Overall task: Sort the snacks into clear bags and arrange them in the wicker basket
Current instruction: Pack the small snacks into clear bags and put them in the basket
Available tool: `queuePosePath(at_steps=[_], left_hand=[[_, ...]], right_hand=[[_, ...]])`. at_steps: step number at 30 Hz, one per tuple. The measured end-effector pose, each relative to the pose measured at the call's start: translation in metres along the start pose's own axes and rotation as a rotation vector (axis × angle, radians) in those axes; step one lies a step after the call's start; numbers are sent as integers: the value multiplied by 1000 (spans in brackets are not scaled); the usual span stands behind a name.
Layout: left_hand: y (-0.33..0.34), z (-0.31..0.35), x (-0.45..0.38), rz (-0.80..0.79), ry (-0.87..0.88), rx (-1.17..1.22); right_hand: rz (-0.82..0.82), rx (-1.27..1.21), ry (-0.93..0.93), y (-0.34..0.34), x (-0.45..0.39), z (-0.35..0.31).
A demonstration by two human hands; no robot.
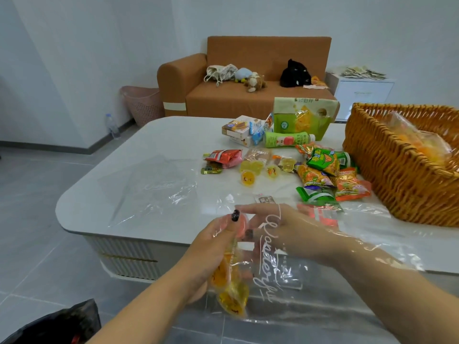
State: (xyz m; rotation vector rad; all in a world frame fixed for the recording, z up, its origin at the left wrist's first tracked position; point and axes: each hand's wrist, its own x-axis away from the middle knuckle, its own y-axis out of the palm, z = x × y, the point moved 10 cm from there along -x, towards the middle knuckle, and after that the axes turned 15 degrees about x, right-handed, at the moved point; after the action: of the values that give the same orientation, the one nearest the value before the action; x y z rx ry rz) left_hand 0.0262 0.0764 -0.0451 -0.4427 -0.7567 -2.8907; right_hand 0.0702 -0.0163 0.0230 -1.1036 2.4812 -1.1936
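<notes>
Two hands at the near edge of the white table (139,145), both busy with one clear bag (280,274) printed in white script: the left hand (213,247) has its fingers curled round the bag's neck, gripping the film with yellow jelly cups (231,291) bunched inside (two or three, the crinkled plastic blurs the count), while the right hand (278,224) reaches in under the film, fingers extended toward the left thumb, so whether it pinches anything is hard to say. A second clear bag (154,187) lies flat and glossy on the left of the table. Loose jelly cups (258,170) sit mid-table, about four, round and translucent yellow. Right of them, a heap of crinkly foil snack packets (323,175), green and orange, roughly six. Farther back, a green bottle (285,139) lying on its side, one tall green pouch (304,117) and small boxes (239,127). The wicker basket (387,167), coarse woven and amber, sits far right, cut off by the frame, with one filled clear bag (417,140) in it. Behind: an orange sofa (223,95).
</notes>
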Motion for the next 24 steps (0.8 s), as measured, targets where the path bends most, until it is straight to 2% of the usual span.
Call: queuePosePath(at_steps=[3, 7, 11, 14, 16, 19, 24], left_hand=[[-7, -4, -2, 29, -4, 4], [-19, 21, -7, 111, 88, 120], [-46, 53, -9, 247, 224, 216], [-64, 66, -8, 324, 290, 311], [-73, 72, -8, 369, 316, 372], [-80, 81, -9, 411, 355, 438], [-88, 91, -12, 477, 371, 507]], right_hand=[[-136, -69, 18, 13, -2, 0], [-71, -333, 22, 4, -17, 14], [182, -542, 32, -52, -22, 32], [465, -614, 186, -80, -21, 76], [540, -494, 329, -72, -27, 106], [519, -181, 443, -54, -46, 129], [486, 291, 317, -57, -114, 99]])
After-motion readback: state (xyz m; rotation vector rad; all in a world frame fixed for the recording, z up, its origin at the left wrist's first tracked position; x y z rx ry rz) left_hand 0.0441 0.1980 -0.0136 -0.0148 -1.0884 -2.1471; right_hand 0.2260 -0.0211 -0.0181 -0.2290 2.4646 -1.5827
